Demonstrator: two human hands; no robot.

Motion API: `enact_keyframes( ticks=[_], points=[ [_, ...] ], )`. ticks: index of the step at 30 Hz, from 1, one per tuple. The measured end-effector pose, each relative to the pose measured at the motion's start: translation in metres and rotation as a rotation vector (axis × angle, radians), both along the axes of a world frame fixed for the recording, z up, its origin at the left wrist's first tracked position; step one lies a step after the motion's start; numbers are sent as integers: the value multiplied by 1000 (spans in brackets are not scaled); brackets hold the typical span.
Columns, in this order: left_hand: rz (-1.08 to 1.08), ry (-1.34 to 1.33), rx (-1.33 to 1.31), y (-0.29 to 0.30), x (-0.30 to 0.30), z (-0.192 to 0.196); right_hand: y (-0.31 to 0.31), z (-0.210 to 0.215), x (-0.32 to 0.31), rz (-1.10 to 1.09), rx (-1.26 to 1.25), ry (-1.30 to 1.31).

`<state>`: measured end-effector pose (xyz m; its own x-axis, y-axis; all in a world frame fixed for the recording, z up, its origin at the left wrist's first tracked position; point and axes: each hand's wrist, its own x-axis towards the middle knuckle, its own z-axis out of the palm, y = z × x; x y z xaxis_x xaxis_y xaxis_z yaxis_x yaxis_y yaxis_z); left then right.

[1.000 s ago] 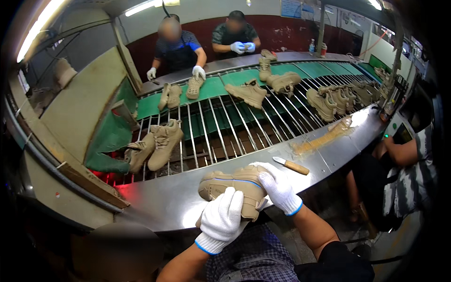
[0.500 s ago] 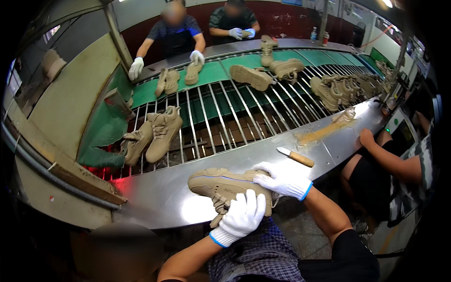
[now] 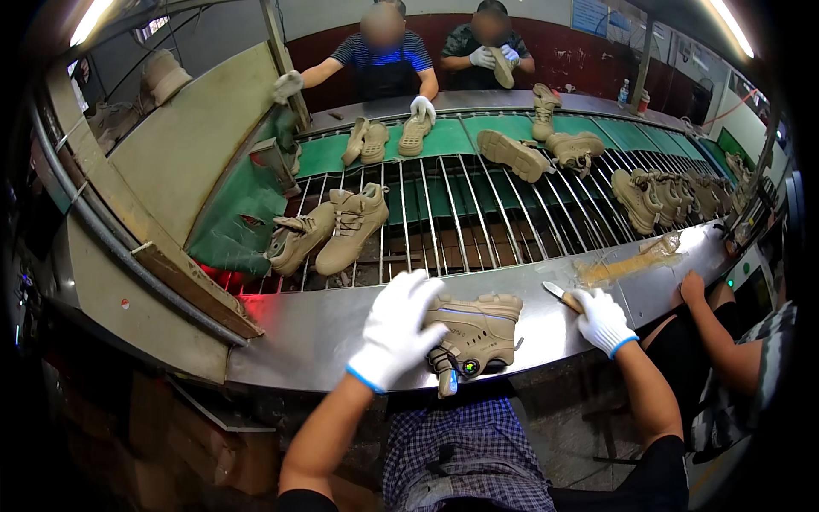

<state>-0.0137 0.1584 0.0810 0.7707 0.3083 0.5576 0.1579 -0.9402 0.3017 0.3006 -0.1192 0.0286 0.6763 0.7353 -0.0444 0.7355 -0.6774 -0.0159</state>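
Blue-checked cloth (image 3: 452, 444) covers our lap, nearest to us. Our white-gloved left hand (image 3: 397, 331) has its fingers spread apart and hides one end of the tan shoe (image 3: 490, 328); we cannot tell whether it touches. That shoe lies on its side on the metal desk (image 3: 320, 333), sole edge away from us, a blue line along the sole joint. Small dark marks on its side are too small to read, and its round black dial (image 3: 470, 367) bears a bright green mark.

To the right, our white-gloved right hand (image 3: 604, 319) is at the wooden handle of a knife (image 3: 556, 293); we cannot tell whether the fingers are closed on it. Beyond, a brown tape strip (image 3: 623, 270) runs along the desk, near a neighbour's arm (image 3: 721, 341).

A cream panel (image 3: 200, 141) with a torn green cloth (image 3: 235, 230) blocks the left. Across the metal rods (image 3: 429, 213) stand two tan shoes (image 3: 351, 230); more lie on the green belt (image 3: 448, 138). Past it two gloved co-workers handle shoes, and a blue-and-white notice (image 3: 589, 15) hangs on the wall, its writing too small to read.
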Motion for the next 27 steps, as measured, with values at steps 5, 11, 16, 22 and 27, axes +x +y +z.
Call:
enact_keyframes(
  ticks=[5,11,16,22,27],
  points=[
    [101,526,-236,1,-20,-2,-32,-42,33,-123,-6,-136],
    [65,628,-351,-12,-8,0,21,56,-72,64,202,448],
    [-93,884,-377,6,24,21,81,93,-130,308,62,451],
    [35,923,-303,3,28,5,93,93,-181,495,68,355],
    [7,826,-191,-7,14,2,78,70,-118,487,209,391]
  ],
)
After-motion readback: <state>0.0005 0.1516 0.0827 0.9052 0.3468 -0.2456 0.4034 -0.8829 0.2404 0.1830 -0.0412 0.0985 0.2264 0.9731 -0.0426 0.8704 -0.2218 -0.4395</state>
